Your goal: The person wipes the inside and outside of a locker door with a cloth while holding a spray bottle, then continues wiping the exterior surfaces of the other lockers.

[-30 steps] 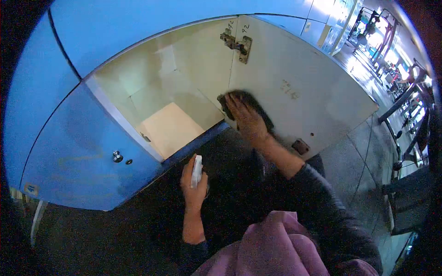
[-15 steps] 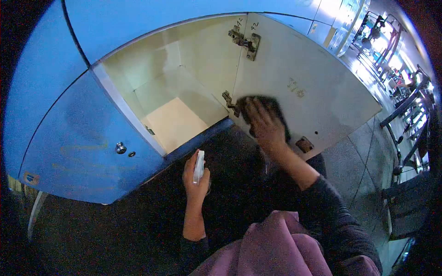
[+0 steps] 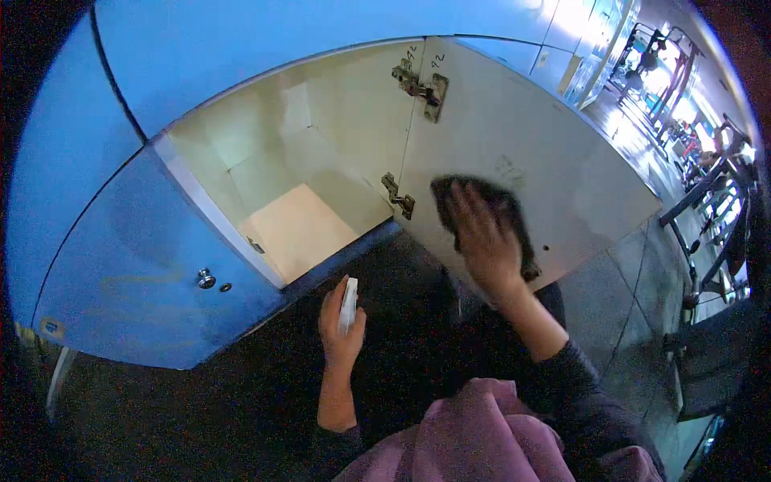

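Note:
My right hand (image 3: 491,249) presses a dark cloth (image 3: 514,210) flat against the pale inner face of the open locker door (image 3: 578,161). Its fingers lie spread over the cloth and are a little blurred. Low in front of the locker, my left hand (image 3: 343,325) is closed around what looks like a small spray bottle (image 3: 349,301) with a white top; most of its body is hidden in the palm. Two metal hinges, an upper hinge (image 3: 422,88) and a lower hinge (image 3: 397,197), join the door to the cream-coloured locker interior (image 3: 273,145).
A shut blue locker door (image 3: 136,265) with a round knob (image 3: 206,278) stands to the left. Grey floor tiles (image 3: 610,289) show beyond the open door. Gym machines (image 3: 658,72) stand at the far right, and a dark padded seat (image 3: 711,353) is nearer.
My right hand has slid the cloth right and slightly down across the door, away from the lower hinge. The left hand keeps its grip and appears slightly lower in view.

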The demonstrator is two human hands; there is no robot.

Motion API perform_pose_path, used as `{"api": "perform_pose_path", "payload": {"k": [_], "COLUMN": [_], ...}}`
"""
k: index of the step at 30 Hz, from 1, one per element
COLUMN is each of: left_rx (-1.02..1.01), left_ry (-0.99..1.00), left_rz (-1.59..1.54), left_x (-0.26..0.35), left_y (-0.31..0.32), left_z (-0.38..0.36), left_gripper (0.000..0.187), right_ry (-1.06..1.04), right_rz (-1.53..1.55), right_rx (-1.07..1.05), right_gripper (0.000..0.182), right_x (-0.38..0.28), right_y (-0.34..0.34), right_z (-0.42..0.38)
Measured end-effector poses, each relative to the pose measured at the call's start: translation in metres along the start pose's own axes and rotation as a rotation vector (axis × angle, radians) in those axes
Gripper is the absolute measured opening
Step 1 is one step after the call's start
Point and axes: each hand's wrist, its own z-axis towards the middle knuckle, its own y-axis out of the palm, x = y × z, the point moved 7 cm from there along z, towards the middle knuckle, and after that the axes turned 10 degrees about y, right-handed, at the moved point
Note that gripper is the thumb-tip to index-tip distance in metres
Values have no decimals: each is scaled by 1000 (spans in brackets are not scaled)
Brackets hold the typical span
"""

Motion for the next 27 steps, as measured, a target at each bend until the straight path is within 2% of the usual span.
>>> {"api": "perform_pose_path", "payload": {"k": [1,4,6,8,12,15,17,21,24,27], "left_rx": [9,21,25,44,32,24,26,20,40,-4], "left_ry": [-5,-3,20,6,-51,25,5,-39,9,-88], "left_rz": [12,37,45,15,5,92,52,-3,-37,24], "left_x": [2,6,4,0,-9,-5,-5,0,-8,6], "left_y": [-1,-1,-2,-5,-2,-1,-2,-6,-6,-6], "left_z": [0,0,-1,-3,-5,-1,-1,1,-2,-3], "left_gripper": [55,55,56,56,58,59,61,62,62,62], "right_ry": [-39,-253,-138,-69,7,40,50,34,10,27], "right_rz": [79,-72,180,277,183,114,109,79,54,13], "right_rx": [-115,-69,-149,-121,114,301,422,419,366,285], "right_gripper": [56,59,59,59,54,51,50,49,52,59], "right_x": [-9,-37,-30,-21,15,27,29,32,42,60], "right_y": [25,32,35,27,-78,-106,-116,-120,-119,-123], "right_z": [-16,-42,-30,-15,68,117,137,141,120,90]}}
